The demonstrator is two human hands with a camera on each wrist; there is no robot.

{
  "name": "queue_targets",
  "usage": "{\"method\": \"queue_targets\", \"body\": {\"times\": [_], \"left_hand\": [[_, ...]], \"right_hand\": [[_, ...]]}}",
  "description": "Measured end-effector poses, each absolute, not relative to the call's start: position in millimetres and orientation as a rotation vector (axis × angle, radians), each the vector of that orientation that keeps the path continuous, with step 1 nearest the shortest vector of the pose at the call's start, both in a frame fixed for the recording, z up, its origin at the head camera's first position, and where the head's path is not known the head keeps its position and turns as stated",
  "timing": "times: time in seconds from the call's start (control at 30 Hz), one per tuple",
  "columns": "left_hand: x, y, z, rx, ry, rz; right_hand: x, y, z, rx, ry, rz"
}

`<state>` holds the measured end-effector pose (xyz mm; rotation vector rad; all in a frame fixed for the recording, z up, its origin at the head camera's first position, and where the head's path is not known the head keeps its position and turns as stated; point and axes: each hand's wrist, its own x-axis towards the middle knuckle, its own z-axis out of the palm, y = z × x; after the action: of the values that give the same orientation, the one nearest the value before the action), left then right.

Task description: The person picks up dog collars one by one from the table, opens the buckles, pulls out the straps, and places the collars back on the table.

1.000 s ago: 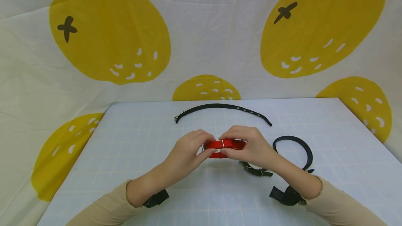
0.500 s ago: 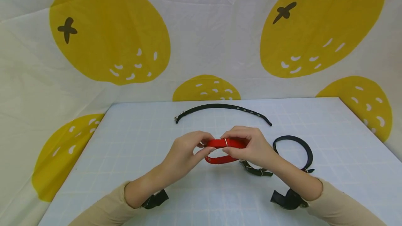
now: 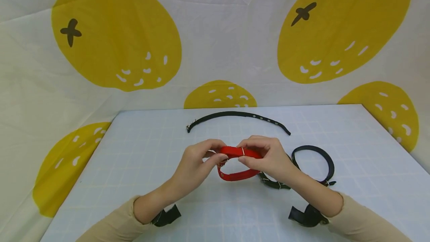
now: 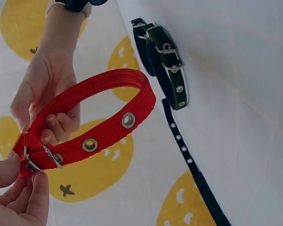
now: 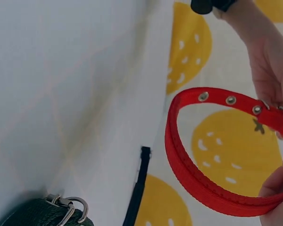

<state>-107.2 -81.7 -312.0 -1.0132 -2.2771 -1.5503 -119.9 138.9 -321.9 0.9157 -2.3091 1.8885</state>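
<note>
A red dog collar [image 3: 238,176], fastened into a loop, is held over the middle of the table by both hands. My left hand [image 3: 196,160] pinches it beside its metal buckle [image 4: 32,160]. From the other side, my right hand [image 3: 268,156] grips the strap between thumb and fingers, near a thin metal loop [image 3: 243,152]. In the left wrist view, metal-rimmed holes line the collar's near band. The right wrist view shows the loop's opening wide, and the right fingertips [image 5: 276,183] on the band.
A black collar [image 3: 231,114] lies unfastened along the table's back. Right of the hands rests a looped black collar [image 3: 330,160]; a dark green collar [image 3: 275,184] is partly hidden by the right hand. Each wrist wears a black strap [image 3: 168,216]. A fruit-print cloth [image 3: 231,29] hangs behind.
The red collar has tilted, so its lower band has dropped towards me and the loop shows wider. Both hands keep hold, nearly in place; the other collars lie as before.
</note>
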Motion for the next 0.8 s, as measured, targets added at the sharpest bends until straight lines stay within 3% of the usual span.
{"method": "queue_targets", "body": {"times": [0.27,0.57,0.8], "left_hand": [[-106.8,-83.5,-309.5,-0.896,-2.259,-1.692],[-110.4,-85.5,-311.9,-0.844,-2.228,-1.652],[-112.5,-85.1,-313.1,-0.879,-2.205,-1.613]], "right_hand": [[-119.7,141.5,-321.3,0.900,-2.326,1.921],[-124.1,148.4,-319.4,1.074,-2.445,1.454],[-123.6,148.9,-320.9,1.037,-2.431,1.434]]}}
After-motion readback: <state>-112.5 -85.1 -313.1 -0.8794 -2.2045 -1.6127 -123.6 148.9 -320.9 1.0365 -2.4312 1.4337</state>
